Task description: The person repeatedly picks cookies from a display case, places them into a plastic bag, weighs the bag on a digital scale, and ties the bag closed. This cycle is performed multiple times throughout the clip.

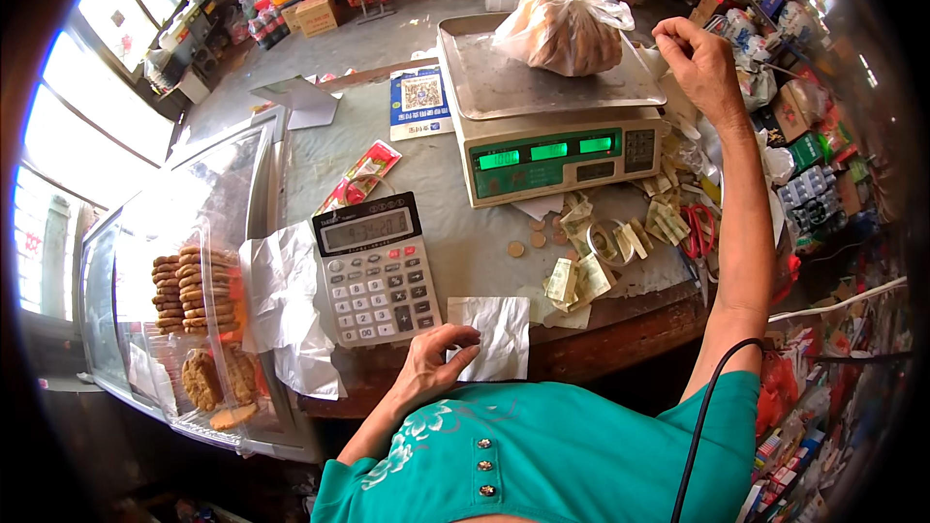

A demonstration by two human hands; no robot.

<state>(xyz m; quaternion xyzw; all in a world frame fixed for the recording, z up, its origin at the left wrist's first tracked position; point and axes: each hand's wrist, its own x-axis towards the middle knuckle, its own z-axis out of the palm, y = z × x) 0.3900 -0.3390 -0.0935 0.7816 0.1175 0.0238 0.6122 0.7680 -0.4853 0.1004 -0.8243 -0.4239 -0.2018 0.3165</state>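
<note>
A tied clear plastic bag of brownish items (570,33) sits on the steel pan (479,91) of an electronic price scale (567,156) with lit green displays. Just right of the pan my right hand (699,65) is raised, its fingers curled; whether anything is pinched in them is hidden. Close to my body, my left hand (438,357) rests at the counter's front edge with its thumb and fingers apart, holding nothing. It lies over the corner of a creased white paper sheet (501,330), just below a desktop calculator (374,269).
Crumpled banknotes (577,283), coins (516,249), a roll of tape (610,243) and red-handled scissors (699,232) lie before the scale. Behind it stands a payment-code card (421,105). A glass case (203,181) with stacked biscuits (207,290) borders the left. A black cable (701,428) crosses my right sleeve.
</note>
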